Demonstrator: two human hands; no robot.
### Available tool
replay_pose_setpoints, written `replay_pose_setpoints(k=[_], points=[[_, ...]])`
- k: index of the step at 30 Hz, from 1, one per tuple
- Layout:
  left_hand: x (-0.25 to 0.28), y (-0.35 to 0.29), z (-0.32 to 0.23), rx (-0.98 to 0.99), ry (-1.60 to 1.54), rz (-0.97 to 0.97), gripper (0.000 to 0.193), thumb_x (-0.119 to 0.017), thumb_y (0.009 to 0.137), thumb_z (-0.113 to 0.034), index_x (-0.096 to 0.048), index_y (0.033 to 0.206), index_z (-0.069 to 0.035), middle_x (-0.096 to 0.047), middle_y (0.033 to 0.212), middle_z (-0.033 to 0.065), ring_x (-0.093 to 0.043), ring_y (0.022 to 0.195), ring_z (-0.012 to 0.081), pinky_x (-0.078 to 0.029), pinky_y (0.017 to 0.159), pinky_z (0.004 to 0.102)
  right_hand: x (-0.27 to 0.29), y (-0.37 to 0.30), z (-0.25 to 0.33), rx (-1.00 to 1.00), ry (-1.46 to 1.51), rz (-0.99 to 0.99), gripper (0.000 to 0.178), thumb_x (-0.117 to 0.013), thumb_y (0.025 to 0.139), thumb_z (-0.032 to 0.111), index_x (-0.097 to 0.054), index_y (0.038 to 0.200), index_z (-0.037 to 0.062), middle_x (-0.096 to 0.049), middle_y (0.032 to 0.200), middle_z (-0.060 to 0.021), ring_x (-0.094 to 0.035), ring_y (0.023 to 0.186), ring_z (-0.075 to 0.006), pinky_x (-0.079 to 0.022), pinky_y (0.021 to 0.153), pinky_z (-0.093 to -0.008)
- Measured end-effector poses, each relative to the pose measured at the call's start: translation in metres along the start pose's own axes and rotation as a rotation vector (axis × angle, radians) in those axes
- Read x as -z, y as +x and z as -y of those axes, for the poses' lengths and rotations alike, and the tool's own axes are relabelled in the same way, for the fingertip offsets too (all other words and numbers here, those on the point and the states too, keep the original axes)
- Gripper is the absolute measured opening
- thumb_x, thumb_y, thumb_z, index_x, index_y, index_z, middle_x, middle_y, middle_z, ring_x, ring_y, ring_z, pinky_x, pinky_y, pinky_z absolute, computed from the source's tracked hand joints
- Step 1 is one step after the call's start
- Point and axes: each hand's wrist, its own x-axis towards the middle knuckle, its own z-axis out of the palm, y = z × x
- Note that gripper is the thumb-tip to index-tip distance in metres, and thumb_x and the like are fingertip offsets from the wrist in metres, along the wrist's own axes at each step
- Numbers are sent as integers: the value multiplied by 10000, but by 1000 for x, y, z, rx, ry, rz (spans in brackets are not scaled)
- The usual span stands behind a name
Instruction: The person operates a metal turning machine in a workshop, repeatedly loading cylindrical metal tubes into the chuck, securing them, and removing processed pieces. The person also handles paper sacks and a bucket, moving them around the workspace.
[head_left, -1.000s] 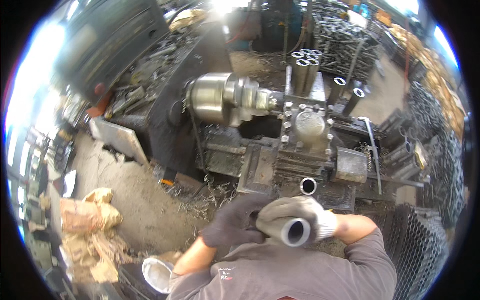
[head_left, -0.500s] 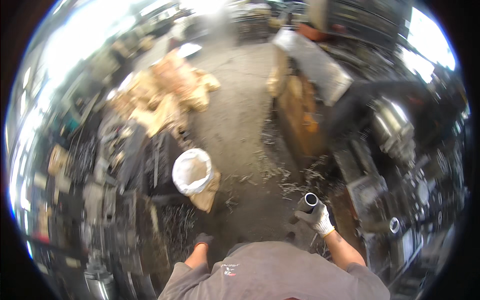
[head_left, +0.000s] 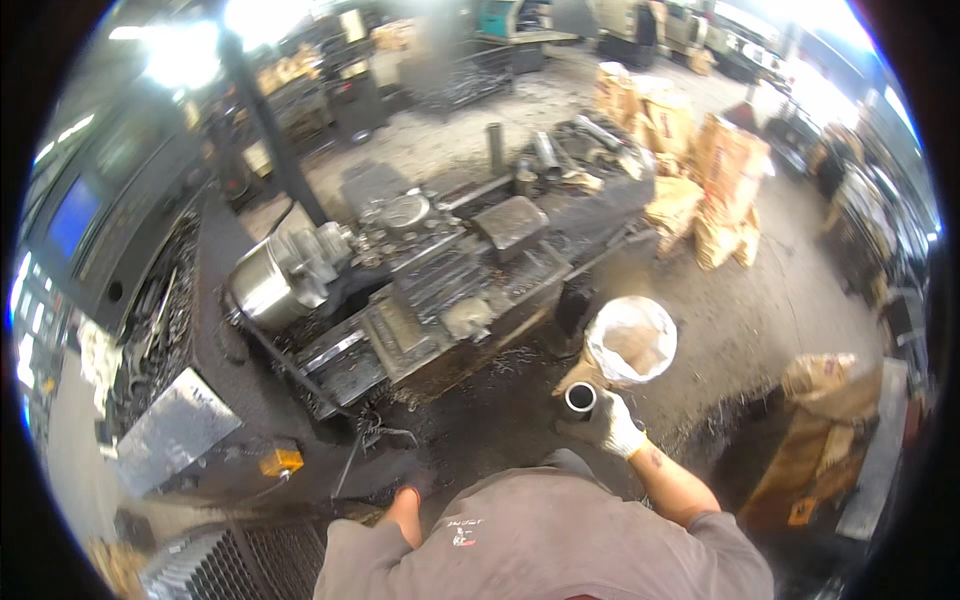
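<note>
My right hand (head_left: 612,424), in a white knit glove with a dark palm, is closed around a short metal tube (head_left: 579,411). The tube's round open end faces up, in front of my body. Beside it, on the far right, stands a round bin (head_left: 668,345) with a white liner. Low on my left side, my left hand (head_left: 412,476) merges with the dark floor; an orange cuff shows at the wrist, but its fingers cannot be made out. A lathe (head_left: 440,290) with a shiny chuck (head_left: 268,287) stands ahead to the left.
Brown paper sacks (head_left: 727,185) stand behind the bin. A metal sheet (head_left: 185,425) and a yellow box (head_left: 281,462) sit on the lathe's left end. Stacked tubes (head_left: 200,568) lie at the lower left. A board-edged stand (head_left: 873,450) is at the right.
My view has swung left, bringing the lathe in front of me and shifting the bin and sacks to the right. The tube stays in my right hand, now nearer the middle.
</note>
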Motion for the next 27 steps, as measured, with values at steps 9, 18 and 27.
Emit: replay_pose_setpoints(k=[9, 18, 27], points=[[-65, -148, 5, 788, -927, -330, 551, -526, 1051, -456, -627, 1406, -47, -625, 1428, 253, -614, 1314, 424, -504, 1059, 509, -44, 229, 67, 570, 85, 37, 377, -875, 775, 217, -695, 1068, 62, -757, 948, -156, -756, 841, -310, -601, 778, -427], [150, -140, -23, 1146, -996, -1572, 600, -510, 1098, -424, -528, 1473, 45, -576, 1448, 314, -601, 1275, 475, -481, 1062, 510, 5, 320, 88, 610, -448, 539, 513, -853, 832, 445, -707, 1184, 101, -771, 1018, -187, -758, 940, -399, -617, 799, -489], [180, -157, 53, 1082, -717, -1557, 568, -570, 1081, -490, -652, 1302, 27, -714, 1164, 177, -685, 1086, 333, -556, 960, 431, 13, 444, 253, 1312, -230, 462, 272, -777, 901, 235, -786, 1131, 91, -745, 843, -95, -735, 768, -253, -614, 724, -406]])
